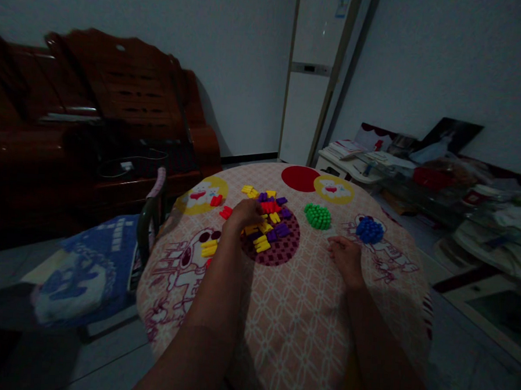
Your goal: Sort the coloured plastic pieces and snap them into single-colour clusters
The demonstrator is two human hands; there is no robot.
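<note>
My left hand reaches over a mixed pile of small plastic pieces, its fingers bent down and their tips mostly hidden, so any hold is unclear. Around it lie yellow pieces, purple pieces and red pieces, partly on a dark red printed circle. My right hand rests low over the tablecloth with its fingers loosely bent and slightly apart, and nothing shows in them. Just beyond its fingertips stands a tight cluster of green pieces. To its right is a similar blue cluster.
The round table has a patterned cloth. Stray red and yellow pieces lie left of my left forearm. A chair with a blue cover stands at the left, a wooden sofa behind. A cluttered cabinet is at the right.
</note>
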